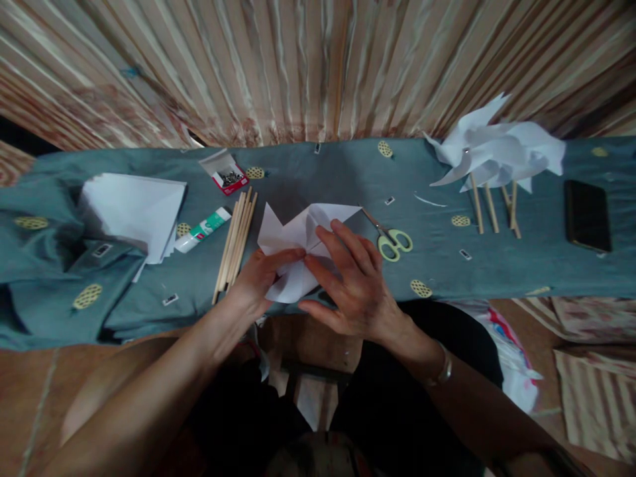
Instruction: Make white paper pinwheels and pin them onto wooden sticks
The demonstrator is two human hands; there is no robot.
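Observation:
A white paper pinwheel (293,232), partly folded with pointed corners, is in front of me at the near part of the table. My left hand (256,275) grips its lower left side, the thumb pressed flat at the middle of the paper and the other fingers hidden underneath. Over the right part of the pinwheel, my right hand (350,281) has its fingers spread, with a fingertip touching near the centre beside the left thumb. Scissors (390,240) with light green handles lie just right of the paper. Left of my left hand are several wooden sticks (236,242).
A small red box (229,177) of metal pins stands open behind the sticks. A glue stick (203,230) and stacked white paper (142,205) lie at left. Finished pinwheels (501,149) on sticks and a phone (587,215) are at right on the grey-green cloth (342,179).

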